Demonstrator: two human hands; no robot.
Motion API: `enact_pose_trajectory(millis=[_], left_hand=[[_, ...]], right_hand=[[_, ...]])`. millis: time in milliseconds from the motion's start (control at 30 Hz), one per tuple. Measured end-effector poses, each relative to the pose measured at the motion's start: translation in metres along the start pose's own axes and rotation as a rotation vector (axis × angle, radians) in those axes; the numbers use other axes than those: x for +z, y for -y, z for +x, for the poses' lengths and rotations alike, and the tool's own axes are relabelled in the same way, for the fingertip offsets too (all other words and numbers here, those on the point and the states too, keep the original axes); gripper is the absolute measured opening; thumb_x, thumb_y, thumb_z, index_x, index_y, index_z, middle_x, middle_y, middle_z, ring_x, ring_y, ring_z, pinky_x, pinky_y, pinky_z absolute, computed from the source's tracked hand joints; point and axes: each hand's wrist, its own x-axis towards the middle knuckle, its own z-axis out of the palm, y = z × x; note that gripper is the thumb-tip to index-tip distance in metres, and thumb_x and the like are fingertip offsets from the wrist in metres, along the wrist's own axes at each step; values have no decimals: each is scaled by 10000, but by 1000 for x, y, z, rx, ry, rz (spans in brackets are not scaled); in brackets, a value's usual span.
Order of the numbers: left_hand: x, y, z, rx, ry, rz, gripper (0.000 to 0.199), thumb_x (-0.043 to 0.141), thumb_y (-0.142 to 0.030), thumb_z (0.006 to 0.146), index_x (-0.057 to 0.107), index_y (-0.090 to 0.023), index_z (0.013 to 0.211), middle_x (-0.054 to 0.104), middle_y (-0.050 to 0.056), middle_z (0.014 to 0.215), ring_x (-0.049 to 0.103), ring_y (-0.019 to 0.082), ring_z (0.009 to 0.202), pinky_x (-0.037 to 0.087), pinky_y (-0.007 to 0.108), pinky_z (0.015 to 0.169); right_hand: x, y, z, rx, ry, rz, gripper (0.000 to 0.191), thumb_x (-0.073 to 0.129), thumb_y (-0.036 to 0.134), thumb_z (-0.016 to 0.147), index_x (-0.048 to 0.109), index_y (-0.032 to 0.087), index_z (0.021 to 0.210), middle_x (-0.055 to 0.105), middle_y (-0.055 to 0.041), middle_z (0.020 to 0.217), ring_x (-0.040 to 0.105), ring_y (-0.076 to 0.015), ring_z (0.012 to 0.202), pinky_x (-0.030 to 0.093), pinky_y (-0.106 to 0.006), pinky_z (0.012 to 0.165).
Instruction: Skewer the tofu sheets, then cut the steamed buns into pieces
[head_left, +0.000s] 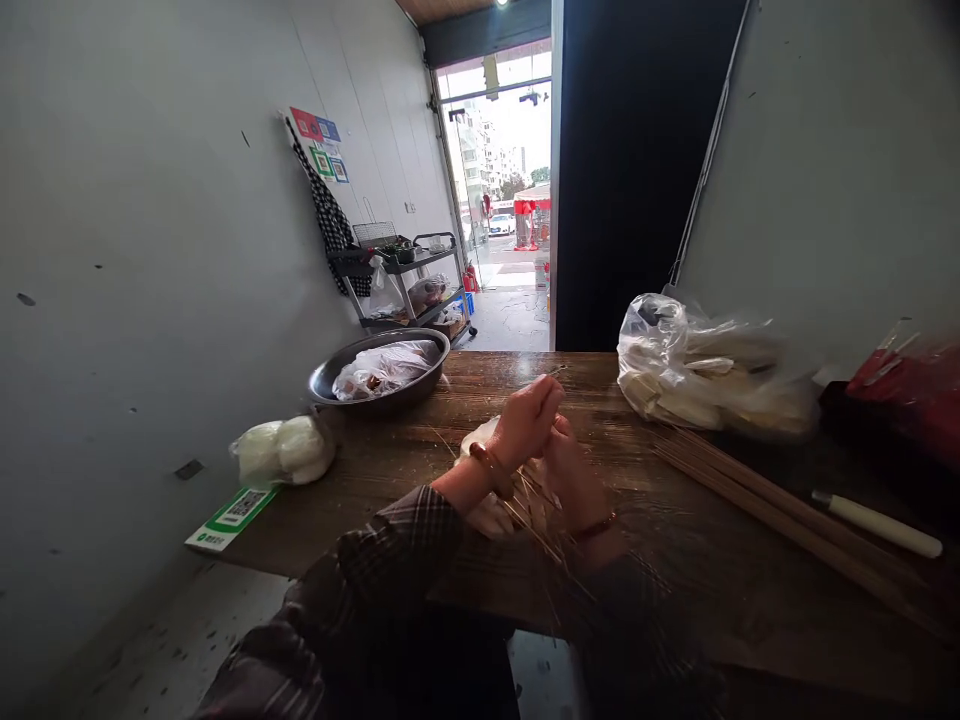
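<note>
My left hand (527,420) is raised over the middle of the wooden table, its fingers closed at the far end. Close against it is my right hand (564,455), also with bent fingers. A thin tip shows just beyond the left fingers, too small to identify. Below my wrists lie several thin sticks (531,500), loosely crossed, beside a whitish plastic bag (491,515) partly hidden by my left hand. What the fingers pinch is hidden from view.
A metal basin (431,377) holding a plastic bag stands back left, near bagged white pieces (285,450) and a green QR card (231,518). On the right are a filled clear bag (705,375), long sticks (772,500) and a white-handled tool (885,523). Walls flank the table (600,385).
</note>
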Motion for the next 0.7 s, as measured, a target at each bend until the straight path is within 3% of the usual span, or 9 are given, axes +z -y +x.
enact_pose_trajectory(millis=[133,267,367,433,533,633,700], left_hand=[[-4,9,6,81,116,329,199,477,-225,908,561,-194,730,585,42,832,544,176,830,448,314,808],[-15,9,12,73,355,559,199,501,-233,874,622,-190,722,629,54,888,566,182,816,446,308,765],[-16,3,15,48,489,661,193,510,-218,847,651,-192,717,660,61,892,577,193,783,435,313,720],[-16,-1,16,23,539,678,198,510,-208,835,668,-191,717,668,68,861,584,199,761,435,318,707],[-24,-3,13,-2,571,618,199,524,-266,856,699,-191,800,681,65,861,592,195,752,439,313,701],[-45,4,8,-15,506,508,277,635,-393,834,706,-191,1010,702,69,963,614,198,852,445,295,751],[-61,10,3,-21,510,439,296,656,-394,833,702,-185,1037,707,55,920,612,179,828,438,280,748]], right_hand=[[-5,-4,-3,11,11,-42,300,692,437,747,486,228,684,398,74,540,282,-93,514,260,-256,479],[-9,-7,-8,12,83,-66,223,724,355,731,550,237,806,499,55,637,397,-115,594,353,-264,542],[-10,-7,-12,-9,145,-65,338,791,251,640,572,249,899,548,47,739,437,-115,647,377,-269,581],[-10,-7,-14,-1,133,-77,319,802,268,649,559,242,855,506,54,676,400,-107,606,340,-271,551],[-8,-7,-13,13,70,-94,312,751,422,740,503,232,727,400,65,557,308,-97,534,255,-282,498],[-8,-6,-10,42,61,-94,392,678,541,798,491,223,668,401,57,529,301,-93,505,233,-283,480],[-9,-6,-10,72,58,-104,420,642,591,819,518,217,674,444,48,529,346,-97,495,256,-274,474]])
